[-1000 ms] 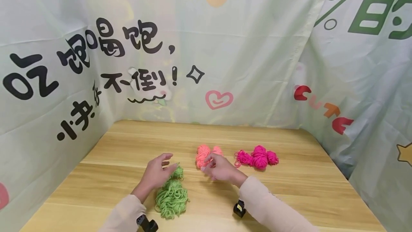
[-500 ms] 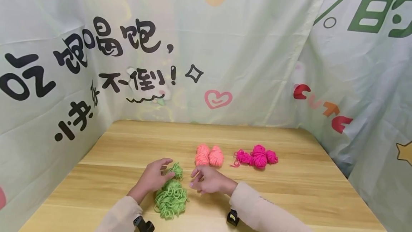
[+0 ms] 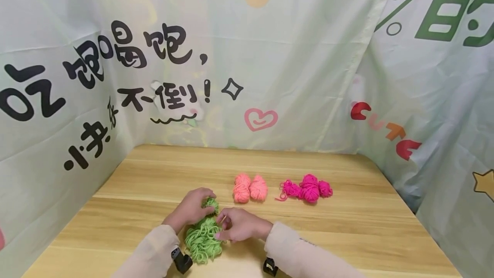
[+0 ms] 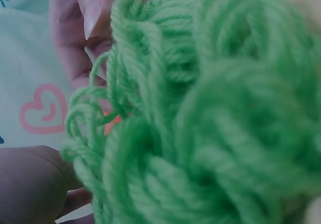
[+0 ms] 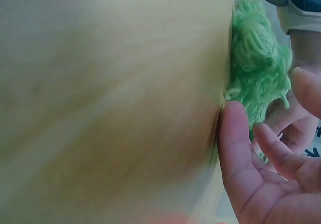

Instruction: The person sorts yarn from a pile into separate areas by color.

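A loose, tangled bundle of green yarn (image 3: 203,240) lies on the table, with a smaller green clump (image 3: 211,204) at its far end. My left hand (image 3: 190,207) holds this small clump, fingers and thumb curved round it. My right hand (image 3: 244,225) is at the right side of the large bundle, its fingers loosely bent and nothing gripped between them. In the right wrist view the fingers (image 5: 234,148) of my right hand are close to the green yarn (image 5: 255,43); whether they touch it is unclear. Green strands (image 4: 165,108) fill most of the left wrist view.
Two coral yarn balls (image 3: 242,188) lie side by side behind my hands. Right of them are magenta yarn balls (image 3: 310,188) with a loose tail. The wooden table (image 3: 347,235) is enclosed by printed cloth walls (image 3: 308,55).
My right hand has moved left and nearer from the coral yarn to the green bundle, uncovering the coral balls. The fingers of my left hand have come round the small green clump.
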### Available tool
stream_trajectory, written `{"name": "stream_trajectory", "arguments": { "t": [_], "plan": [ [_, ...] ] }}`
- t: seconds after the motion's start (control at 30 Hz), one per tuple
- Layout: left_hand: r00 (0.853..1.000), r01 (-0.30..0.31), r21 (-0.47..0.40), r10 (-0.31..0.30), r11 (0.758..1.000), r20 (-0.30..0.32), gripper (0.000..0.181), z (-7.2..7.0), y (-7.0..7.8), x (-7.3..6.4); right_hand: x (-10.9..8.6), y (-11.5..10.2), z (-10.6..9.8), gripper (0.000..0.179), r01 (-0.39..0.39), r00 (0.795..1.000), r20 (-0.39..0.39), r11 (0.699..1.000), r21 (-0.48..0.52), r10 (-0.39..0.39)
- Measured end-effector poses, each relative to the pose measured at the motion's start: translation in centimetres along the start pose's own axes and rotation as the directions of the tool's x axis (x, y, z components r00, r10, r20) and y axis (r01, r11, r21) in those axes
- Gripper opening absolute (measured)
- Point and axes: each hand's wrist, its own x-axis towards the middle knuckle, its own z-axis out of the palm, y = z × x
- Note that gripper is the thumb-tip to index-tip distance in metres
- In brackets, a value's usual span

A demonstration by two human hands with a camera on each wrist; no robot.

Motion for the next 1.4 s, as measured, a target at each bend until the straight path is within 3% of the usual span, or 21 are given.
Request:
{"name": "stream_trajectory", "arguments": {
  "t": [0.17,0.3,0.57,0.73,0.9,1.13,1.4],
  "plan": [
    [0.999,0.026,0.007,-0.026,1.000,0.035,0.018,0.1,0.2,0.1,0.1,-0.3,0.5,0.031,0.005,1.000,0.011,1.000,-0.027,-0.005],
    [0.999,0.008,0.001,-0.009,1.000,0.046,0.017,0.1,0.0,-0.1,0.1,-0.5,0.6,0.034,0.007,0.999,0.035,0.999,-0.033,-0.006],
    [0.999,-0.005,0.004,0.005,1.000,0.053,0.018,-0.2,-0.9,-1.5,-0.1,-0.8,0.6,0.034,0.019,0.997,0.079,0.996,-0.083,-0.012],
    [0.999,0.006,0.013,-0.006,1.000,0.034,0.017,-0.2,-0.4,-2.5,-0.4,-0.8,0.4,0.030,0.024,0.997,0.078,0.995,-0.100,-0.016],
    [0.999,-0.027,0.031,0.027,0.999,0.026,0.017,0.2,0.3,-3.0,-0.6,-0.8,0.3,0.029,0.039,0.997,0.079,0.986,-0.159,-0.026],
    [0.998,-0.060,0.032,0.060,0.998,0.021,0.015,1.0,0.5,-2.9,-1.0,-0.9,0.1,0.028,0.052,0.993,0.115,0.978,-0.204,-0.029],
    [1.000,-0.006,-0.039,0.006,0.999,0.004,0.018,0.9,0.4,-2.7,-1.3,-1.2,0.3,0.043,0.113,0.986,0.152,0.941,-0.318,-0.067]
  ]
}}
